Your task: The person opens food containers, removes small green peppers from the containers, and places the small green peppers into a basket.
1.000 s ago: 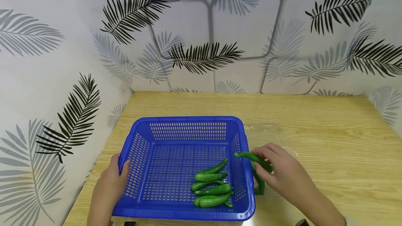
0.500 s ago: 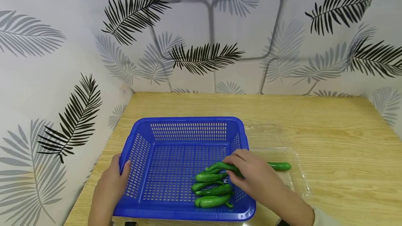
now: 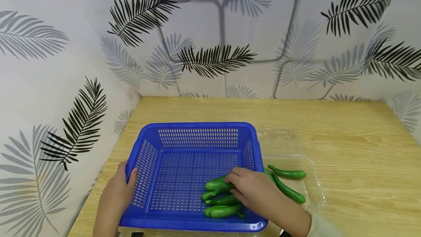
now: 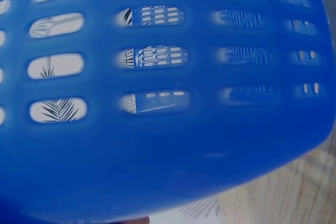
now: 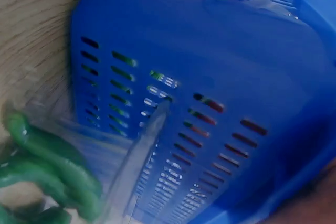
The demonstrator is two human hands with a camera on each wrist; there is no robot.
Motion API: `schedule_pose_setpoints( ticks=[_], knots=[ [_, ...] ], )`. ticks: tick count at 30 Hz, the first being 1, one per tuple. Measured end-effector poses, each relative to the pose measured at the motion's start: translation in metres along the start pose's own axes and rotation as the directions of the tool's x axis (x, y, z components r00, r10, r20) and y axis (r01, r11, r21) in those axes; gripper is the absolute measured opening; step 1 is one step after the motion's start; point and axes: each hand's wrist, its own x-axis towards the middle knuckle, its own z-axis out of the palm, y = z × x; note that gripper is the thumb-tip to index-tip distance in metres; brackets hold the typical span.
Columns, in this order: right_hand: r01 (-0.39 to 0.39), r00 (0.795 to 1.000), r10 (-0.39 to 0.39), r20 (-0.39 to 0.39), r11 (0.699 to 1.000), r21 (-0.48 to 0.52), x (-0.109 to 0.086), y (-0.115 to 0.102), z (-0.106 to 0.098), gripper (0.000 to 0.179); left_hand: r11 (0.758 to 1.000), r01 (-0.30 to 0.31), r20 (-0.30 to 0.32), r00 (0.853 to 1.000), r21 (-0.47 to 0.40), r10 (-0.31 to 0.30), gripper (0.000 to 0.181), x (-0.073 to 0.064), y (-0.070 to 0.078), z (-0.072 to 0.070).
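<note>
My left hand grips the left rim of a blue plastic basket, its thumb over the edge. In the left wrist view, the slotted basket wall fills most of the picture. My right hand reaches over the right rim into the basket, fingers curled around a long green pepper low over the others. Several green peppers lie in the basket's right part, some partly covered by the hand. From the right wrist, the outside of the basket and glossy peppers beside it show.
Right of the basket an open clear plastic container holds more green peppers, its lid folded back. Wooden tabletop extends to the right, and a leaf-patterned wall covering stands behind and at left.
My right hand has carried a green pepper from the container over the rim and down onto the peppers in the basket. My left hand stays on the left rim.
</note>
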Motion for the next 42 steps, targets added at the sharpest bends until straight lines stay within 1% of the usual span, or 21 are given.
schedule_pose_setpoints(
  ticks=[5, 12, 15, 19, 22, 28, 32, 34, 36, 39, 42],
  knots=[
    [-0.011, 0.997, 0.014, 0.078, 0.999, -0.032, 0.006, -0.006, 0.002, 0.017, 1.000, -0.001, -0.005, 1.000, 0.003, 0.001, 0.061, 0.000, 0.001, 0.000],
    [-0.024, 0.991, 0.033, 0.131, 0.997, -0.068, 0.014, -0.010, 0.009, 0.014, 1.000, -0.001, -0.009, 1.000, 0.000, 0.001, 0.061, 0.000, 0.000, 0.001],
    [-0.023, 0.987, 0.039, 0.154, 0.994, -0.105, 0.016, -0.011, 0.013, 0.010, 1.000, -0.004, -0.010, 1.000, -0.001, 0.004, 0.062, 0.000, 0.000, 0.000],
    [-0.013, 0.987, 0.039, 0.156, 0.987, -0.163, 0.016, -0.011, 0.016, 0.013, 1.000, -0.005, -0.009, 1.000, -0.001, 0.005, 0.062, 0.000, 0.000, 0.001],
    [-0.010, 0.988, 0.037, 0.151, 0.984, -0.177, 0.016, -0.012, 0.017, 0.014, 1.000, -0.001, -0.009, 1.000, -0.001, 0.001, 0.061, 0.000, 0.001, 0.001],
    [-0.008, 0.988, 0.033, 0.151, 0.986, -0.165, 0.016, -0.011, 0.016, 0.011, 1.000, 0.001, -0.001, 1.000, -0.006, -0.001, 0.061, -0.001, 0.001, 0.000],
    [-0.004, 0.988, 0.023, 0.151, 0.992, -0.124, 0.015, -0.011, 0.015, 0.006, 1.000, -0.006, -0.006, 1.000, -0.011, 0.006, 0.061, -0.001, 0.001, 0.000],
    [0.003, 0.992, 0.009, 0.129, 0.996, -0.092, 0.014, -0.010, 0.014, 0.003, 1.000, -0.006, -0.009, 1.000, -0.012, 0.006, 0.060, -0.001, 0.000, 0.001],
    [0.015, 0.996, -0.010, 0.085, 0.998, -0.054, 0.013, -0.009, 0.011, 0.003, 1.000, -0.005, -0.011, 1.000, -0.010, 0.004, 0.060, -0.002, 0.000, 0.002],
    [0.048, 0.998, -0.048, -0.035, 0.999, -0.005, 0.010, -0.006, 0.004, 0.006, 1.000, -0.002, -0.013, 1.000, -0.007, 0.002, 0.061, -0.002, 0.000, 0.002],
    [0.081, 0.983, -0.076, -0.169, 0.997, 0.019, 0.005, -0.001, -0.004, 0.011, 1.000, -0.001, -0.017, 1.000, -0.001, 0.001, 0.062, -0.002, 0.001, 0.001]
  ],
)
